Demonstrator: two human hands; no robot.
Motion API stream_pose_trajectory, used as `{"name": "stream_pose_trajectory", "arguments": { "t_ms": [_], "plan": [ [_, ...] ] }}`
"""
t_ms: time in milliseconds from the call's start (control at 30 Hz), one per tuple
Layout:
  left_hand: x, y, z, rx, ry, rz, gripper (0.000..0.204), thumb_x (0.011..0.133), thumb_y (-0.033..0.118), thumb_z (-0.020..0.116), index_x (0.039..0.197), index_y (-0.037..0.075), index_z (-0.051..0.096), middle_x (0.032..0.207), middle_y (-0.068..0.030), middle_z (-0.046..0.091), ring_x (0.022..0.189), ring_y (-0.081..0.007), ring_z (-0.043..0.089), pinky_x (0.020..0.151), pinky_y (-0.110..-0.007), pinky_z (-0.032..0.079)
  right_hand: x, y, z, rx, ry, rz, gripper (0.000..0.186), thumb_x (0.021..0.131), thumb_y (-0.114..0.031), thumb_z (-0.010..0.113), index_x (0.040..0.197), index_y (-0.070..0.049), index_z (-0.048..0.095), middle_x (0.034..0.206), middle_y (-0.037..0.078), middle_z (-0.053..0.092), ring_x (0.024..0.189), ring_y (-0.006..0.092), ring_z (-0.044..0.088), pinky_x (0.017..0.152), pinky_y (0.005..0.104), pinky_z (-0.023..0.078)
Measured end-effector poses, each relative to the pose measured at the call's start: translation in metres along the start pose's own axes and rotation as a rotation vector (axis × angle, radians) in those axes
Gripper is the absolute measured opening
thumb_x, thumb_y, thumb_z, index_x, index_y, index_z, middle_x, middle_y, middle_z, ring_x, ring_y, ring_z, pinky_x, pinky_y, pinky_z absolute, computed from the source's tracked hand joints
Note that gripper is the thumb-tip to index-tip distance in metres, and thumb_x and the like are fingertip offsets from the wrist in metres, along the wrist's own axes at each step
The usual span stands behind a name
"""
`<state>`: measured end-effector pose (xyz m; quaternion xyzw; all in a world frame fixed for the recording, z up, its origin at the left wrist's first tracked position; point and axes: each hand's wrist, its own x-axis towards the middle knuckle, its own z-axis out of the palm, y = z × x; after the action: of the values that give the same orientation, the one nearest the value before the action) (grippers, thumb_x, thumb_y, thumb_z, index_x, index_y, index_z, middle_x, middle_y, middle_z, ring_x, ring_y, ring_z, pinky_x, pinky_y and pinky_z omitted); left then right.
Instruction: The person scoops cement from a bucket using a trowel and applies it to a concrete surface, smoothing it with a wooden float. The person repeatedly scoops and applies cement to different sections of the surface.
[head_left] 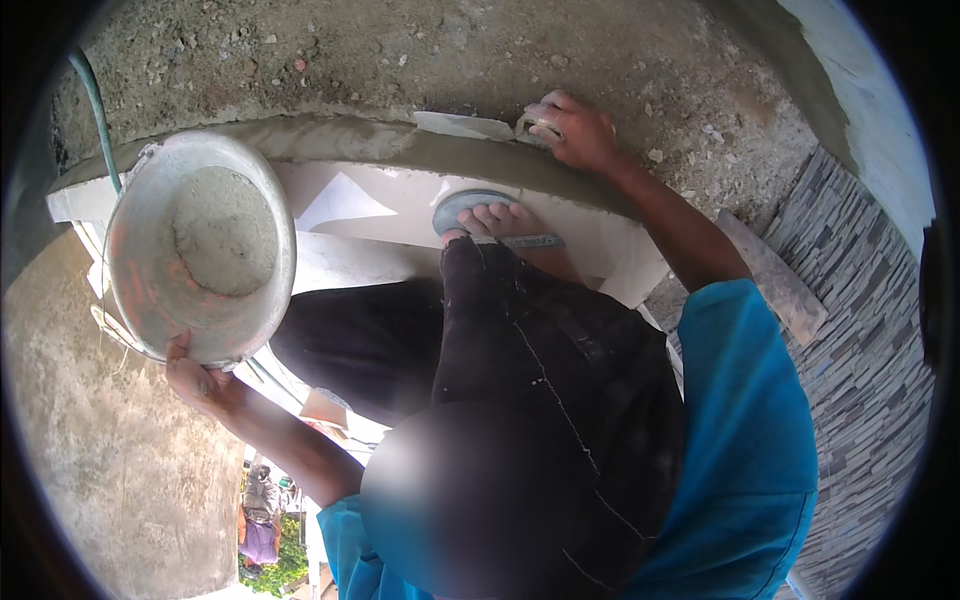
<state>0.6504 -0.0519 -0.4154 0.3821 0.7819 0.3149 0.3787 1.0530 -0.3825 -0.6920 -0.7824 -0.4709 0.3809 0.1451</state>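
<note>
My left hand is closed on the lower rim of a wide, mortar-smeared bucket, thumb inside. The bucket is tipped so its mouth shows, and grey wet mortar lies at its bottom. Farther right, my right hand is wrapped round the pale handle of a trowel. The trowel's flat light blade points left and lies on or just over a band of smooth grey mortar along the ledge edge. How firmly the blade presses, I cannot tell.
My sandalled foot stands on the pale ledge below the mortar band. Beyond lies rough ground with loose crumbs. A mortar-stained board leans by the grey stone-patterned wall. A green hose hangs at left.
</note>
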Motion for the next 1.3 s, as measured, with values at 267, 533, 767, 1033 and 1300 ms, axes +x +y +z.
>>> {"name": "stream_pose_trajectory", "arguments": {
  "t_ms": [267, 533, 767, 1033, 1300],
  "plan": [
    [-0.012, 0.004, 0.011, 0.02, -0.003, 0.039, 0.048, 0.086, -0.007, 0.043, 0.129, -0.028, 0.041, 0.127, -0.0329, 0.055, 0.103, -0.0375, 0.069, 0.079, -0.045, 0.069, -0.011, -0.024, -0.008, -0.035, 0.121, -0.088, 0.029, 0.092, -0.031, 0.07, 0.12, -0.021, 0.072, 0.112, 0.0, 0.063, 0.106, 0.0207, 0.066, 0.086, 0.0431, 0.053],
    [-0.001, -0.001, 0.002, 0.005, -0.005, 0.026, 0.047, 0.085, -0.007, 0.043, 0.127, -0.028, 0.043, 0.127, -0.0317, 0.055, 0.102, -0.0366, 0.069, 0.08, -0.044, 0.069, -0.029, -0.048, -0.018, -0.075, 0.213, -0.156, 0.03, 0.088, -0.027, 0.073, 0.117, -0.019, 0.072, 0.111, 0.0, 0.063, 0.102, 0.0201, 0.065, 0.08, 0.0416, 0.051],
    [0.0, -0.003, 0.004, -0.049, 0.038, 0.03, 0.039, 0.087, -0.004, 0.051, 0.119, -0.027, 0.051, 0.122, -0.0312, 0.058, 0.107, -0.039, 0.066, 0.089, -0.05, 0.062, -0.044, -0.065, -0.032, -0.102, 0.311, -0.245, 0.033, 0.084, -0.022, 0.075, 0.116, -0.018, 0.071, 0.111, 0.0, 0.063, 0.098, 0.0198, 0.066, 0.073, 0.0389, 0.05],
    [0.007, -0.003, -0.004, -0.033, 0.02, -0.021, 0.051, 0.085, -0.005, 0.049, 0.132, -0.024, 0.042, 0.128, -0.029, 0.056, 0.107, -0.037, 0.067, 0.083, -0.047, 0.066, -0.053, -0.077, -0.049, -0.075, 0.359, -0.258, 0.031, 0.084, -0.022, 0.075, 0.115, -0.019, 0.072, 0.108, -0.003, 0.065, 0.095, 0.0193, 0.067, 0.074, 0.0361, 0.052],
    [-0.018, 0.005, 0.015, -0.007, 0.05, 0.009, 0.05, 0.085, -0.004, 0.05, 0.133, -0.021, 0.045, 0.126, -0.0278, 0.057, 0.107, -0.0373, 0.067, 0.084, -0.045, 0.066, 0.005, -0.063, -0.049, 0.112, 0.057, -0.011, 0.031, 0.093, -0.033, 0.069, 0.12, -0.019, 0.07, 0.114, 0.001, 0.066, 0.101, 0.0263, 0.068, 0.085, 0.0438, 0.055]
  ]
}}
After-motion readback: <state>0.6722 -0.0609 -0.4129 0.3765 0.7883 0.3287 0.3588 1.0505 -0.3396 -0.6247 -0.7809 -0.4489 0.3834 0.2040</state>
